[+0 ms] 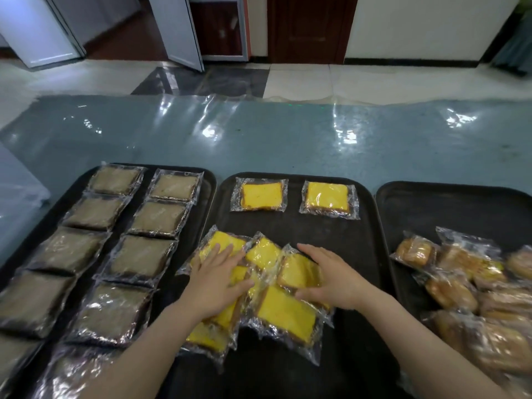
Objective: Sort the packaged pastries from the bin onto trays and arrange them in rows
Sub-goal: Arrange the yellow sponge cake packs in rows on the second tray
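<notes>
Black tray (359, 243): both hands flat, touching yellow packets (283, 309).

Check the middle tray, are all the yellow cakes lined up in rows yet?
No, only two yellow cakes sit neatly at the middle tray's far end; the others lie heaped.

three trays (290, 180) side by side on table (259, 139), pastries (285, 312) on each

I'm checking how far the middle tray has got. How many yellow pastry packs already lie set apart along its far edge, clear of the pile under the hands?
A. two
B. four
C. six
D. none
A: two yellow packs lie side by side at the far edge of the middle tray, apart from the pile that both hands touch.
</notes>
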Demonstrator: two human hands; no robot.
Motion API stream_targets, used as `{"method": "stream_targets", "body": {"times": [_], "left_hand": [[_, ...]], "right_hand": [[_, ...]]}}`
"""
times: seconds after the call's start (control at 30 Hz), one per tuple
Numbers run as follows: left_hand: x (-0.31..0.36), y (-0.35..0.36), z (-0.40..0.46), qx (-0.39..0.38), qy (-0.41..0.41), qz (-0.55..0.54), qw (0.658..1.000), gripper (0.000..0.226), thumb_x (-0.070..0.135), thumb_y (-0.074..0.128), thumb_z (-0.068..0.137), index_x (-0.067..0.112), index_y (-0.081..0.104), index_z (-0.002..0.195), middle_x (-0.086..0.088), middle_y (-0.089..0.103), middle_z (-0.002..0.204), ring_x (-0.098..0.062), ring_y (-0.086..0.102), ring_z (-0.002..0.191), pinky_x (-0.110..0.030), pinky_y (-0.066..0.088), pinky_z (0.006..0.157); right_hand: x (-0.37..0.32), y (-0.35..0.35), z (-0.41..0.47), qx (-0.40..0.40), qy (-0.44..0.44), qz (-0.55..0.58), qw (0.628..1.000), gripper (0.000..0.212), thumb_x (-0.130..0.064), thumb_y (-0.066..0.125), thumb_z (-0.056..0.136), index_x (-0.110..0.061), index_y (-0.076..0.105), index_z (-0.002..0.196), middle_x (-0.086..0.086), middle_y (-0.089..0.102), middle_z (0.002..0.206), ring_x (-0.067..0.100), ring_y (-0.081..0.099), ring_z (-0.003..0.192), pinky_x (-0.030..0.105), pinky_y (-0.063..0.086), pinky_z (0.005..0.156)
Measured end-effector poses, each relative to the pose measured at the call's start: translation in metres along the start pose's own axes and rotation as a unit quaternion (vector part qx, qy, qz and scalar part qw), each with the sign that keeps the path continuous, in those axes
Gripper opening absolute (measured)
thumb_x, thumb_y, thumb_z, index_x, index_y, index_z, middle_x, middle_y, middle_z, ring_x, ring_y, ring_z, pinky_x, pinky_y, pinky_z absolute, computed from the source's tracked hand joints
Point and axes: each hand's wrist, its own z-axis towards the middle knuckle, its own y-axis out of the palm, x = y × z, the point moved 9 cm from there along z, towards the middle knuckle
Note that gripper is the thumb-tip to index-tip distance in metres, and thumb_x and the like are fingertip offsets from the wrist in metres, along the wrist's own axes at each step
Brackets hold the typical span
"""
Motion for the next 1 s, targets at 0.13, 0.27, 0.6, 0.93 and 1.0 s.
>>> {"method": "stream_targets", "body": {"times": [0.13, 0.27, 0.6, 0.93, 1.0], "left_hand": [[0.001, 0.006, -0.004, 0.003, 0.002, 0.013, 1.0, 0.076, 0.07, 0.04, 0.083, 0.04, 0.014, 0.147, 0.009, 0.01, 0.158, -0.015, -0.004, 0.144, -0.048, -0.006, 0.113], [-0.004, 0.011, -0.01, 0.002, 0.003, 0.028, 1.0, 0.079, 0.074, 0.036, 0.08, 0.042, 0.01, 0.147, 0.009, 0.011, 0.157, -0.016, -0.001, 0.144, -0.047, -0.004, 0.114], [-0.007, 0.016, -0.009, 0.004, -0.003, 0.023, 1.0, 0.077, 0.073, 0.035, 0.08, 0.042, 0.014, 0.146, 0.008, 0.016, 0.156, -0.016, 0.005, 0.144, -0.048, -0.001, 0.115], [-0.011, 0.017, -0.008, 0.011, -0.007, 0.017, 1.0, 0.075, 0.073, 0.036, 0.079, 0.042, 0.018, 0.145, 0.009, 0.018, 0.155, -0.015, 0.006, 0.144, -0.046, -0.004, 0.114], [-0.011, 0.017, -0.008, 0.01, -0.009, 0.015, 1.0, 0.074, 0.072, 0.038, 0.08, 0.042, 0.019, 0.145, 0.009, 0.019, 0.155, -0.015, 0.006, 0.144, -0.046, -0.004, 0.114]], "right_hand": [[0.006, 0.022, -0.019, -0.043, 0.028, -0.048, 0.997, 0.112, -0.059, 0.074, 0.064, -0.05, 0.0, 0.147, -0.012, 0.003, 0.16, 0.018, 0.011, 0.145, 0.049, 0.015, 0.117], [0.01, 0.013, -0.023, 0.024, 0.036, -0.027, 0.999, 0.092, -0.041, 0.071, 0.076, -0.046, 0.013, 0.148, -0.008, 0.016, 0.158, 0.017, 0.012, 0.146, 0.051, 0.018, 0.116], [0.032, 0.005, -0.013, 0.136, 0.071, -0.199, 0.968, 0.051, -0.031, 0.039, 0.101, -0.037, 0.023, 0.148, -0.003, 0.007, 0.162, 0.028, -0.003, 0.148, 0.049, -0.002, 0.117], [0.042, 0.001, 0.025, 0.098, 0.066, -0.231, 0.966, 0.062, -0.052, 0.022, 0.1, -0.036, -0.009, 0.151, -0.001, -0.02, 0.159, 0.026, -0.029, 0.139, 0.048, -0.019, 0.108], [0.043, -0.003, 0.032, 0.089, 0.067, -0.225, 0.968, 0.062, -0.052, 0.022, 0.1, -0.035, -0.007, 0.151, 0.001, -0.019, 0.159, 0.027, -0.027, 0.141, 0.05, -0.017, 0.11]]}}
